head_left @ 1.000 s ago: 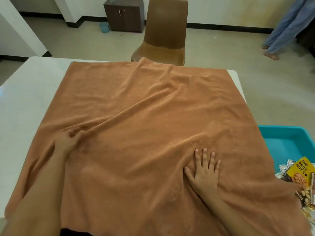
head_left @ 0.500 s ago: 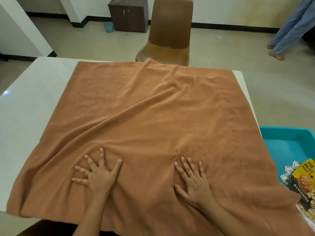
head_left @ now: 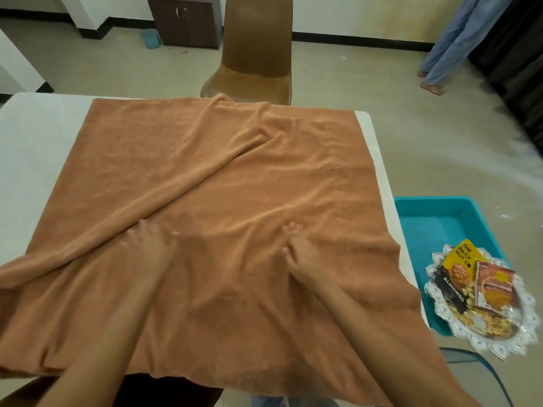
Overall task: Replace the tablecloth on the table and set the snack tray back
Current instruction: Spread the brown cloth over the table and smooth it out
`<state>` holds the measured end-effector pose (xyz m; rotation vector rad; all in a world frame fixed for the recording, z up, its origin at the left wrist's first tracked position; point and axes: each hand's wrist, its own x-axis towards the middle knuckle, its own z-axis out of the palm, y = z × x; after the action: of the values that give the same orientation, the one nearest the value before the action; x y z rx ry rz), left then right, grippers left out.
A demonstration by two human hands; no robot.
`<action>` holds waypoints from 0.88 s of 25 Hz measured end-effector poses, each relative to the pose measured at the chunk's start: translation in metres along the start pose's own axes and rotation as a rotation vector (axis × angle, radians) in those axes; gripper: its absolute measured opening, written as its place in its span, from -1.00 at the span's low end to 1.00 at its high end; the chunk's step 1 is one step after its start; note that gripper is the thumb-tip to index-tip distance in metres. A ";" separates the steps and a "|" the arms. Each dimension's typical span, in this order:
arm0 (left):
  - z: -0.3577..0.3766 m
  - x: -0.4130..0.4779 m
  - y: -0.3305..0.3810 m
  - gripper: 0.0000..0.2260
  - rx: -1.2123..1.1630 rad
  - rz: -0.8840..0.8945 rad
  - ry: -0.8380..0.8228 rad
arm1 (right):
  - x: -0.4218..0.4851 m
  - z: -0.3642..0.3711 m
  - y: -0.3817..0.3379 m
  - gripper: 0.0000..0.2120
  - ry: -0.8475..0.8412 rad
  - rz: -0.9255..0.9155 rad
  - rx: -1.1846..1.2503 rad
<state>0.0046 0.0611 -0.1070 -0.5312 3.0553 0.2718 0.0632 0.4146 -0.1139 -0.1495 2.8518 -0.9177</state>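
- Both hands on orange tablecloth (head_left: 205, 177): left hand (head_left: 150, 248) pressing flat, right hand (head_left: 296, 248) blurred, fingers apparently bunching cloth.
- Snack tray (head_left: 482, 304) off to the right, nearer right hand.

Both hands (head_left: 223, 248) are motion-blurred on the tablecloth (head_left: 205, 177), finger positions unclear.

Both hands (head_left: 152, 248) farther up tablecloth (head_left: 205, 160)

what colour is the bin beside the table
Teal bin, clearest in the head view, right of the table.
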 end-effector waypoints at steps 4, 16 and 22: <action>0.056 -0.123 0.062 -0.26 -0.044 0.323 -0.321 | -0.071 -0.038 0.065 -0.23 0.212 0.219 -0.246; 0.031 -0.133 0.131 -0.24 0.037 0.345 -0.273 | -0.090 -0.034 0.057 -0.35 -0.004 0.122 -0.164; 0.054 -0.217 0.073 -0.31 0.022 0.580 -0.378 | -0.152 0.004 0.047 -0.51 -0.174 -0.153 -0.284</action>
<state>0.1846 0.2103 -0.1351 0.3830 2.7521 0.3043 0.2109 0.4713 -0.1282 -0.4601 2.8191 -0.4885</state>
